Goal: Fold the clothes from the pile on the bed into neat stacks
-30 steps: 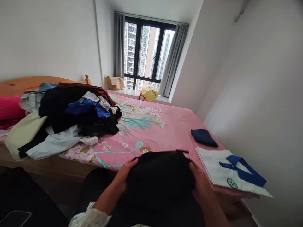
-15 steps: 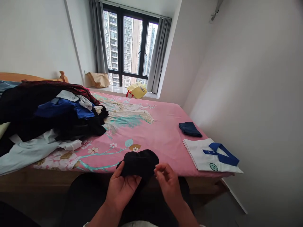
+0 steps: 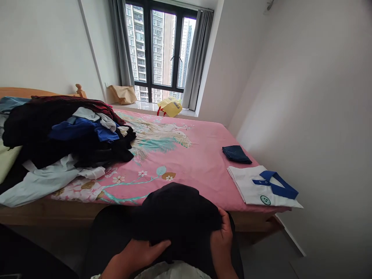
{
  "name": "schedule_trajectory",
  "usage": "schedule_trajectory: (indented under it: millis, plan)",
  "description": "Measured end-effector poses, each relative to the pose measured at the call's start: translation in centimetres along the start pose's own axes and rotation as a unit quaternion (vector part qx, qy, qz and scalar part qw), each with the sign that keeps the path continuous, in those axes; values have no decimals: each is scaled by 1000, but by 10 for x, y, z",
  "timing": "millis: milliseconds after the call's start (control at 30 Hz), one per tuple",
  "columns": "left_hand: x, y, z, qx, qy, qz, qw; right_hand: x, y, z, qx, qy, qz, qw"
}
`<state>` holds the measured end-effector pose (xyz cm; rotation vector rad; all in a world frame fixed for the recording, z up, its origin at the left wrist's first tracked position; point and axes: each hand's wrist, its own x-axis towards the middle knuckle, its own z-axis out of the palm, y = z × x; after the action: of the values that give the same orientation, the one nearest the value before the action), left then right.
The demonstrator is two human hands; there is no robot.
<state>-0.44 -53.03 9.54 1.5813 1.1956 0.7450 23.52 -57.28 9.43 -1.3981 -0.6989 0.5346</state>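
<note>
A black cloth garment (image 3: pixel 180 209) is spread between my hands above my lap, its far edge over the near edge of the bed. Its exact kind cannot be made out. My right hand (image 3: pixel 223 234) grips its right side, fingers curled round the edge. At its lower left, my left hand (image 3: pixel 142 254) holds it with the thumb in sight and the other fingers hidden beneath the cloth. To the right on the bed lie a folded white polo shirt (image 3: pixel 252 186) with a blue collar and a small folded dark blue garment (image 3: pixel 236 154).
A heap of mixed clothes (image 3: pixel 72 131) covers the bed's left side. Pink floral bedding (image 3: pixel 203 143) covers the mattress. A brown paper bag (image 3: pixel 123 95) and a yellow bag (image 3: pixel 170 107) sit on the window sill. A white wall (image 3: pixel 305 116) rises along the right.
The black garment has been opened out wider and drawn toward me. My right hand, earlier apart from it or just at its edge, now grips its right side. My left hand has moved lower.
</note>
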Motion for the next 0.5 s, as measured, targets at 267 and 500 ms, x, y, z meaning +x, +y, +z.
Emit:
schedule_trajectory:
  millis: [267, 500]
  plan:
    - [-3, 19, -3, 40, -54, -16, 998, -12, -11, 8, 106, -123, 156, 974]
    - [15, 26, -21, -6, -43, -33, 999, -4, -64, 19, 63, -182, 105, 976]
